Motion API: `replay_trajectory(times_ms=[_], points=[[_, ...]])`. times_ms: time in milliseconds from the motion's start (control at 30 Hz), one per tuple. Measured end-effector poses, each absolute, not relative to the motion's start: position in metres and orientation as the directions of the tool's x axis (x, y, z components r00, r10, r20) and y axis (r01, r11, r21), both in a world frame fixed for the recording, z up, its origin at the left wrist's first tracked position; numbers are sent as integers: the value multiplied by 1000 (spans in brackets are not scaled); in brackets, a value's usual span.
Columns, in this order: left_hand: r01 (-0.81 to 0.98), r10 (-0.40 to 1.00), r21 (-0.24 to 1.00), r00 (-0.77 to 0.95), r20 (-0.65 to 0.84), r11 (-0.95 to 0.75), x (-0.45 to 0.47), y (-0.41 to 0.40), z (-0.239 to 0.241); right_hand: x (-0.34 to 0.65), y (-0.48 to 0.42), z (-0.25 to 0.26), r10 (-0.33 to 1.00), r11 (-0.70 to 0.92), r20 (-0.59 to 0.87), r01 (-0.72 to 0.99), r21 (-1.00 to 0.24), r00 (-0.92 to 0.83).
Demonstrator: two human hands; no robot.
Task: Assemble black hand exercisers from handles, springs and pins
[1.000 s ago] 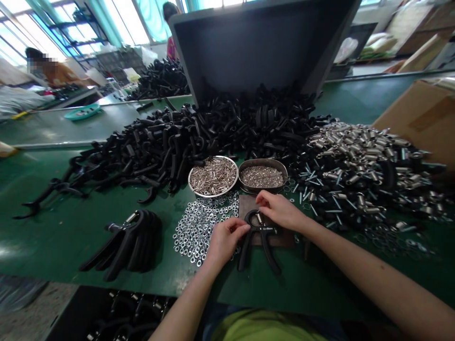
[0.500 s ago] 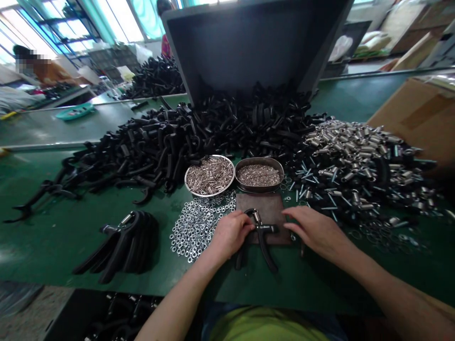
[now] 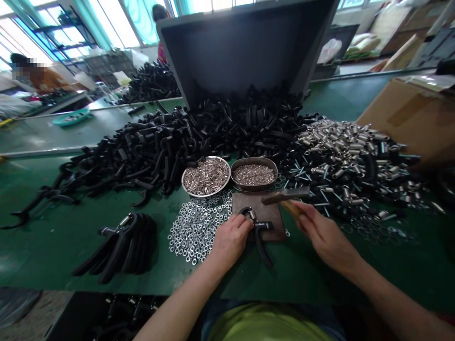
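A black hand-gripper (image 3: 259, 230) with a small metal spring lies on a dark brown pad (image 3: 261, 208) on the green table. My left hand (image 3: 230, 239) is closed on the gripper's left handle, pinning it to the pad. My right hand (image 3: 322, 233) grips the wooden handle of a hammer (image 3: 286, 195), whose metal head hangs a little above the pad's far right side. A patch of loose silver washers (image 3: 197, 222) lies just left of my left hand.
Behind the pad stand two metal bowls of small silver parts (image 3: 206, 176) (image 3: 253, 174). Farther back lie a large heap of black handles (image 3: 199, 135), a grey bin (image 3: 245, 45), and springs and bolts (image 3: 350, 151) at right. Assembled grippers (image 3: 124, 244) are stacked at left. A cardboard box (image 3: 408, 116) sits far right.
My right hand left the gripper, moved right, and now holds a hammer raised over the pad. My left hand shifted to clamp the gripper's left handle.
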State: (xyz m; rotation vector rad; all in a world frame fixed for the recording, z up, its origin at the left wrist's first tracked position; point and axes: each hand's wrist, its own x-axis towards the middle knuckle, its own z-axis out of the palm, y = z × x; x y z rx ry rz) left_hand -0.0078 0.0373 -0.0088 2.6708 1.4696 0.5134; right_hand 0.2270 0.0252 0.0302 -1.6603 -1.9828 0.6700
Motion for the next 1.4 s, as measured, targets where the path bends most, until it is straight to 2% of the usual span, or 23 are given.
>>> replay_trajectory(times_ms=[100, 167, 233, 333, 400, 467, 533, 600, 667, 733, 800, 867, 933, 1033, 1100, 1133, 1200, 1267, 1333, 1400], points=[[824, 844, 204, 481, 238, -528, -8, 36, -9, 200, 42, 33, 959, 238, 27, 750, -617, -282], [821, 856, 251, 464, 227, -512, -10, 34, -9, 199, 45, 27, 948, 236, -19, 741, -629, -318], [812, 878, 337, 420, 230, -476, -12, 29, -10, 210, 38, 19, 963, 146, -66, 707, -692, -263], [832, 946, 452, 255, 202, -321, -15, 17, -15, 232, 16, 7, 979, -127, -197, 592, -796, -54], [844, 974, 487, 164, 159, -222, -14, 11, -18, 239, 0, 2, 955, -274, -293, 525, -805, 49], [846, 981, 498, 144, 130, -190, -13, 9, -21, 236, -12, 6, 946, -298, -320, 526, -797, 50], [851, 982, 490, 151, 115, -188, -12, 9, -21, 224, -16, 17, 972, -186, -236, 577, -795, -11], [858, 981, 476, 163, 107, -194, -12, 11, -19, 210, -15, 30, 996, 8, -54, 647, -763, -77], [861, 981, 469, 169, 97, -195, -12, 12, -17, 198, -11, 38, 978, 207, 108, 731, -650, -181], [865, 982, 466, 168, 84, -188, -11, 12, -15, 192, -6, 36, 945, 320, 116, 805, -499, -304], [867, 984, 466, 167, 64, -177, -12, 12, -14, 192, -3, 27, 926, 358, 28, 853, -380, -376], [859, 985, 485, 164, 48, -167, -13, 12, -13, 200, -5, 17, 928, 350, -11, 884, -311, -371], [822, 985, 545, 166, 51, -167, -15, 14, -11, 215, -11, 7, 944, 326, 39, 911, -253, -327], [665, 990, 740, 141, 10, -102, -19, 17, -5, 245, -23, -8, 945, 276, 206, 957, -94, -252], [416, 983, 905, 109, -150, 92, -17, 20, -1, 264, -27, -16, 916, 253, 314, 967, 37, -251], [245, 961, 943, 106, -255, 224, -15, 20, 1, 271, -26, -18, 901, 250, 345, 965, 82, -263], [-97, 886, 884, 137, -443, 457, -6, 19, 4, 275, -17, -16, 886, 278, 362, 956, 88, -291], [-331, 804, 735, 175, -569, 592, 6, 14, 6, 268, 4, -5, 881, 335, 356, 942, -9, -310], [-454, 750, 620, 196, -631, 640, 18, 7, 9, 251, 34, 12, 876, 390, 358, 911, -133, -322], [-492, 745, 590, 210, -633, 640, 24, -3, 13, 231, 72, 29, 874, 420, 349, 888, -189, -339]])
